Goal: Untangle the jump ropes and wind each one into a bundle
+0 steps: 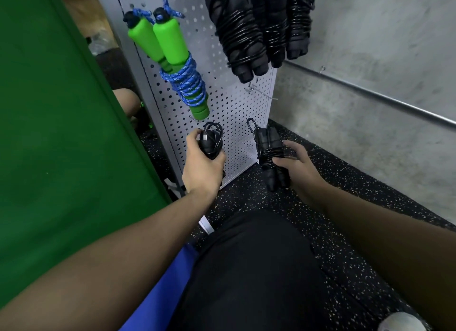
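Green rope bundle (182, 66) and black bundles (256, 27) hang wound on pegboard (232, 103); left hand (202, 163) grips one wound black rope (211, 140), right hand (296, 165) grips another (270, 153), likely only hanging left.

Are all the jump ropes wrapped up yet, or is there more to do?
Nearly done. The green-handled rope and the black bundles already hang wound on the pegboard. The left hand holds a black rope bundle, and the right hand holds another wound one. Probably only hanging these two remains.
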The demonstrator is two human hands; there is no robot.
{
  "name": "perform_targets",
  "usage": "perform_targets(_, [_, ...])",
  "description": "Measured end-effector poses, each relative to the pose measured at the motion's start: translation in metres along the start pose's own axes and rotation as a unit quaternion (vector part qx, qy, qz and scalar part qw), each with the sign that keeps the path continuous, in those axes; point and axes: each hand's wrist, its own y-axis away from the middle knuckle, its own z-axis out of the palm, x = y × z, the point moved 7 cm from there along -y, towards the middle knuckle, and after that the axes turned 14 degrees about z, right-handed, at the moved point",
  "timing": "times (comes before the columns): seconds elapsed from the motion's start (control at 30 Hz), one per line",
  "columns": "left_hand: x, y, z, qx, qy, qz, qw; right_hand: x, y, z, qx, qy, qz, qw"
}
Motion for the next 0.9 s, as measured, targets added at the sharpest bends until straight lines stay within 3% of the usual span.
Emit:
perform_targets(0.33, [-0.012, -0.017, 0.022, 0.042, 0.02, -0.038, 0.998, -0.012, -0.003, -0.015, 0.018, -0.013, -0.074, 0.997])
perform_targets(0.53, [-0.025, 0.007, 0.016, 0.076, -0.014, -0.158, 0.984, -0.025, -0.003, -0.027, 0.051, -0.021, -0.107, 0.993])
perform_targets(0.63, [-0.046, 0.029, 0.041, -0.045, 0.002, -0.207, 0.977, -0.031, -0.003, -0.03, 0.07, -0.022, -0.121, 0.99])
perform_targets(0.73, [-0.052, 0.04, 0.076, -0.19, 0.011, -0.175, 0.966, -0.035, -0.011, -0.033, 0.082, -0.035, -0.132, 0.987])
perform_targets(0.9, [-0.042, 0.025, 0.109, -0.246, 0.044, -0.163, 0.955, -0.041, -0.029, -0.037, 0.101, -0.054, -0.14, 0.983])
